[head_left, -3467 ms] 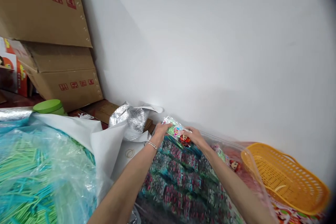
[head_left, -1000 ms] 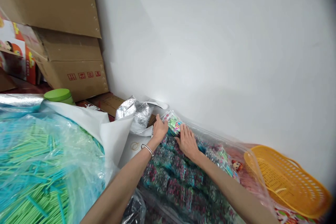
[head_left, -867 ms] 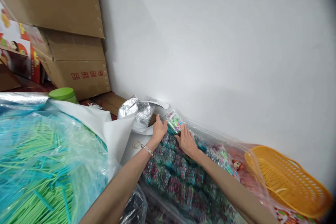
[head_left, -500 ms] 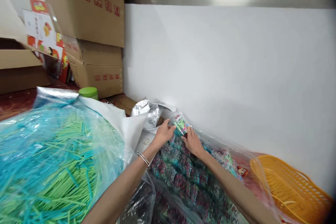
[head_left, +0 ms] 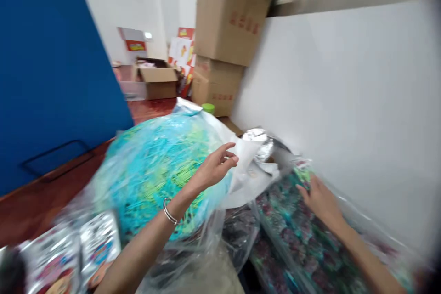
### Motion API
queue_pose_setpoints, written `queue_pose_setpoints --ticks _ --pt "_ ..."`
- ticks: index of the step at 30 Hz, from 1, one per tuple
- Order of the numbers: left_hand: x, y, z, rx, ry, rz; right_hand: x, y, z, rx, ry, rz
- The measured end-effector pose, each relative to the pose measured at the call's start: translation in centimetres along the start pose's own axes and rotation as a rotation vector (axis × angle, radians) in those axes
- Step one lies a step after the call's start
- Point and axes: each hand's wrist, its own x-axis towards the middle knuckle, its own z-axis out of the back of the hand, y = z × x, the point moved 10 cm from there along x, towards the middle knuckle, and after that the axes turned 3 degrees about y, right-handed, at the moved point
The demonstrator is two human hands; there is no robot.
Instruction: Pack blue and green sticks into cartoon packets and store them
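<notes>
My left hand (head_left: 217, 164) hangs in the air with its fingers parted and nothing in it. Below and beside it bulges a clear plastic bag full of thin blue and green sticks (head_left: 165, 161). My right hand (head_left: 319, 196), blurred, reaches over rows of small dark packets with red and teal print (head_left: 292, 220), packed in clear plastic. Its thumb stands apart from the fingers, near a shiny green-and-white printed packet (head_left: 303, 172) by the wall. Whether the fingertips touch that packet is hard to tell.
White sheeting (head_left: 244, 170) and crumpled silver foil (head_left: 260, 140) lie between the bag and the wall. Cardboard boxes (head_left: 223, 27) are stacked behind. Silver printed pouches (head_left: 99, 239) lie at lower left, beside a blue panel (head_left: 51, 69). A green-lidded tub (head_left: 208, 108) stands behind the bag.
The view has swung left, bringing in the blue panel and silver pouches. My left hand has left the packets and moved over beside the bag of sticks. My right hand stays over the packets.
</notes>
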Motion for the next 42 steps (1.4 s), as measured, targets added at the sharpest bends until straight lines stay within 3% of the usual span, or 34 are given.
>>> queue_pose_setpoints --ticks 5,8,10,13,17,21,25,30,35,42 --pt "-10.5 2.9 13.4 0.192 -0.428 0.119 3.6 9.6 4.7 0.173 -0.124 0.294" --pt "-18.4 5.2 18.8 0.304 -0.65 0.25 5.1 16.9 8.1 0.315 -0.136 0.467" --pt "-23.6 6.0 20.9 0.406 -0.785 0.325 5.4 21.6 10.2 0.389 -0.147 0.584" --pt "-30.0 6.5 21.8 0.667 -0.907 0.516 5.1 28.4 11.2 0.468 -0.048 0.806" --pt "-35.0 8.1 20.8 0.891 -0.824 0.889 4.1 36.5 10.0 0.499 0.191 1.09" --pt "-35.7 9.9 19.8 0.954 -0.741 1.044 4.8 42.6 7.3 0.386 0.359 1.132" --pt "-34.5 10.9 19.6 1.037 -0.768 1.086 5.2 45.1 5.9 0.487 0.376 1.009" --pt "-33.5 12.3 19.5 1.057 -0.727 1.119 2.9 42.9 2.6 0.739 0.378 0.832" --pt "-33.7 13.0 19.6 0.988 -0.732 1.128 2.4 39.6 -2.1 0.5 0.259 0.701" --pt "-33.2 13.0 19.4 1.019 -0.697 1.122 2.9 41.3 -2.6 0.357 0.173 0.796"
